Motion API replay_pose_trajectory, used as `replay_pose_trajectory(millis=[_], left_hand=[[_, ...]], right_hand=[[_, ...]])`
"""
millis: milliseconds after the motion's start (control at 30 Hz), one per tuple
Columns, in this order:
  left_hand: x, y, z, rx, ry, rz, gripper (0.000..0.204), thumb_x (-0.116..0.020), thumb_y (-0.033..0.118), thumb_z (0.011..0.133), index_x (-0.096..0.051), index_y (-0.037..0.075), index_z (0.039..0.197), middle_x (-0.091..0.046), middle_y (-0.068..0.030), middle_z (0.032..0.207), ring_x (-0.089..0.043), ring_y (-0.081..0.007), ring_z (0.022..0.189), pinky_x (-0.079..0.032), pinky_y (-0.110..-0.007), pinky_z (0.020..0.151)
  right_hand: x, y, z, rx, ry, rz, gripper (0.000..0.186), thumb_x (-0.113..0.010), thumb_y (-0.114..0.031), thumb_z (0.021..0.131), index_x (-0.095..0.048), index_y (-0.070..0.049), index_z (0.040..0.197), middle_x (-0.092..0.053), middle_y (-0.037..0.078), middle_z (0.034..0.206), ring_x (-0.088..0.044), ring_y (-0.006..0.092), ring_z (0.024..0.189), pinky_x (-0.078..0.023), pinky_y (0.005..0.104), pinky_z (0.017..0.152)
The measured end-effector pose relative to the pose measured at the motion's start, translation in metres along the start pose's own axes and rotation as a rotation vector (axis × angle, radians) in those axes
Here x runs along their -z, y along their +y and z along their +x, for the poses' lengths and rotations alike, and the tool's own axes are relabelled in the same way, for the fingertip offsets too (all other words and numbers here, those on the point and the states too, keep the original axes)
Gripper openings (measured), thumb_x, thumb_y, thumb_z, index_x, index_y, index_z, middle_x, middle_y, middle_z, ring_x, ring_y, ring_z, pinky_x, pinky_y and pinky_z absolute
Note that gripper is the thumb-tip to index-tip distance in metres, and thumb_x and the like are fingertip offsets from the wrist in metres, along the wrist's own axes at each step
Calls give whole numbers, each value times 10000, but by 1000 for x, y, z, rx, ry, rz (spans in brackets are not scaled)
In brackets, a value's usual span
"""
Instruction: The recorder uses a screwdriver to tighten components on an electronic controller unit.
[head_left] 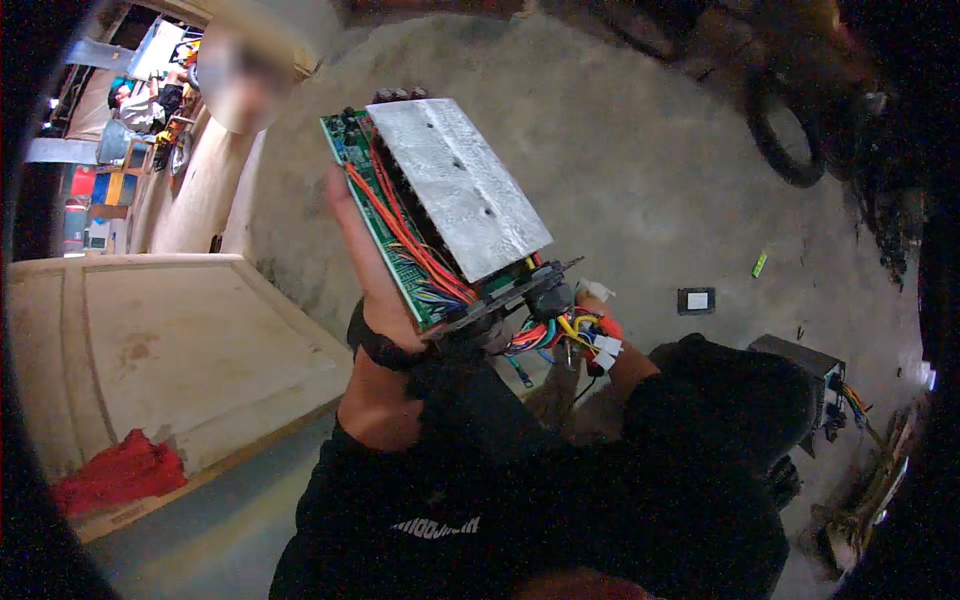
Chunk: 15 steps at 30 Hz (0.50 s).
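Note:
A green circuit board (400, 235) with a flat silver metal plate (460, 185) over it is held up tilted in front of me. Orange, red and blue wires (425, 262) run along the board's left side. My left hand (362, 250) grips this module from the left, its fingers mostly hidden beneath. At the module's lower end is a dark end plate (495, 303), from which a bundle of coloured wires (570, 328) with white connectors (606, 350) hangs. Beside that bundle is my right hand (597, 305); the wires and end plate cover most of its fingers.
A metal box (805, 365) with wires at its end rests on the floor at right. Near it lie a small dark square piece (696, 301) and a yellow-green item (760, 264). A tyre (785, 135) is far right. Left are a pale panelled surface (200, 350), a red cloth (125, 472) and people.

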<state>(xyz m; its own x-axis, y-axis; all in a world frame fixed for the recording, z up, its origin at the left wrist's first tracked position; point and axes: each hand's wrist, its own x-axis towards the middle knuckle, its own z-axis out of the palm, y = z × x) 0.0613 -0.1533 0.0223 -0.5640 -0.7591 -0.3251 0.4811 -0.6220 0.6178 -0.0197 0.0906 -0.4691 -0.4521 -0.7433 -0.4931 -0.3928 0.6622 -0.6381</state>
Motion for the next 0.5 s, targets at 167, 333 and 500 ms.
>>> replay_pose_trajectory(millis=[167,333,500], left_hand=[[4,-8,3,-35,-178,128,628,-374,625,908,-502,127,1269,-559,-46,1192,-542,-209,1054,-426,-381,954],[-26,-29,-6,183,-278,0,737,-389,716,845,-501,122,1266,-568,-74,1165,-558,-245,1030,-444,-408,937],[-50,-64,-11,323,-413,-106,795,-354,763,824,-483,125,1281,-560,-95,1169,-561,-269,1037,-458,-440,923]], right_hand=[[98,-37,11,-17,236,-108,293,-589,-164,826,-555,-53,1095,-616,229,1023,-599,408,936,-496,474,793],[275,-89,-14,-116,537,-49,312,-604,-198,854,-559,-33,1114,-657,198,942,-643,343,840,-509,429,712],[384,-178,-112,-135,564,641,251,-567,-238,910,-587,-8,1007,-677,126,917,-667,243,837,-516,370,674]])
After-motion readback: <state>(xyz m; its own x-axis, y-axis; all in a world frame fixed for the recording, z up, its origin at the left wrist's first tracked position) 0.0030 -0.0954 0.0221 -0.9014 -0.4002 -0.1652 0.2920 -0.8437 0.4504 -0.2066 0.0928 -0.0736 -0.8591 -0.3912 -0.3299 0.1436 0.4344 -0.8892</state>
